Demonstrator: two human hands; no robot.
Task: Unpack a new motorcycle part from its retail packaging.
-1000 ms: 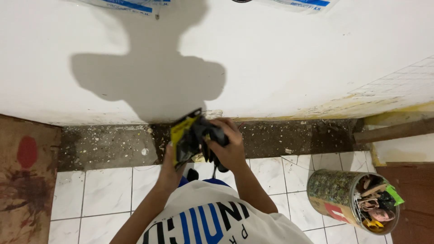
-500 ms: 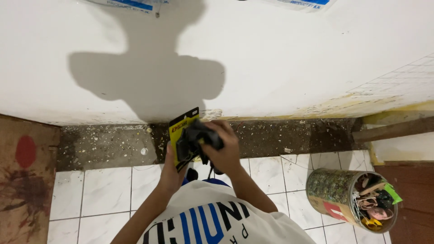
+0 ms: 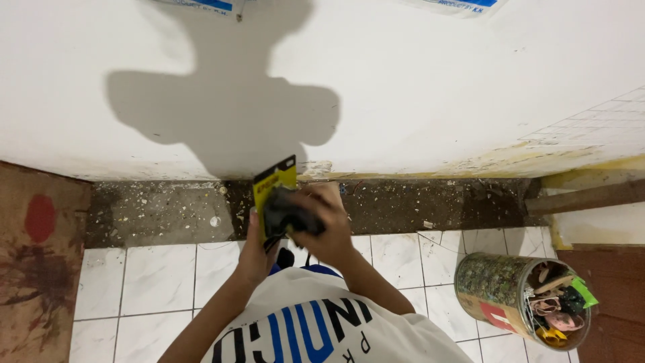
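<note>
My left hand (image 3: 254,254) holds a yellow packaging card (image 3: 274,180) by its lower edge, upright in front of my chest. A black object (image 3: 287,215) with a thin black cord sits against the card, and my right hand (image 3: 329,228) is closed over it from the right. What the black object is cannot be made out. Both hands are over the strip of bare, dirty concrete (image 3: 161,212) at the foot of the white wall (image 3: 416,87).
A round tin (image 3: 521,299) full of tools and scraps stands on the white floor tiles (image 3: 154,282) at lower right. A brown stained board (image 3: 33,269) lies at left. A wooden strip (image 3: 591,196) sits at the right by the wall.
My right hand has shifted further over the black object, and the card has come a little more upright. My view has barely moved.
</note>
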